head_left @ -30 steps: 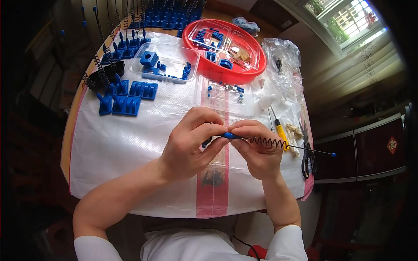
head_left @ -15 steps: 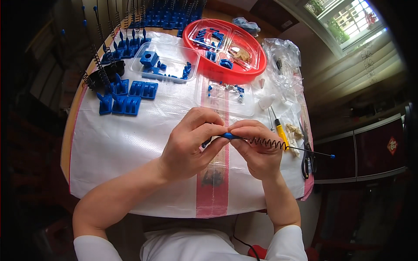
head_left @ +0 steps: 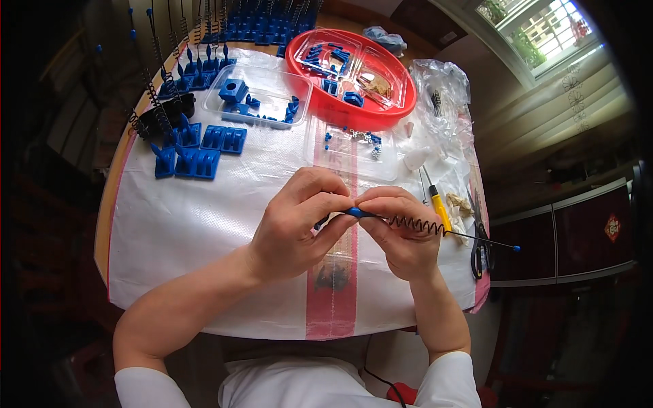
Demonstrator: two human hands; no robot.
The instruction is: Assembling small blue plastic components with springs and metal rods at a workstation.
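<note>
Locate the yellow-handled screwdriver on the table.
In the head view, the yellow-handled screwdriver lies on the table's right side, just beyond the right hand, left of the black scissors.

We note a crumpled clear plastic bag (head_left: 443, 92) at the table's far right corner, just beside the round red tray (head_left: 299, 64), with small dark parts inside it. A second, bluish plastic bag (head_left: 386, 37) lies bunched behind the tray at the far edge. On the dark red cabinet (head_left: 585, 234) to the right of the table we see a small diamond-shaped red sign (head_left: 613, 226) with gold marking on one door panel. We find no screens in view.
</note>
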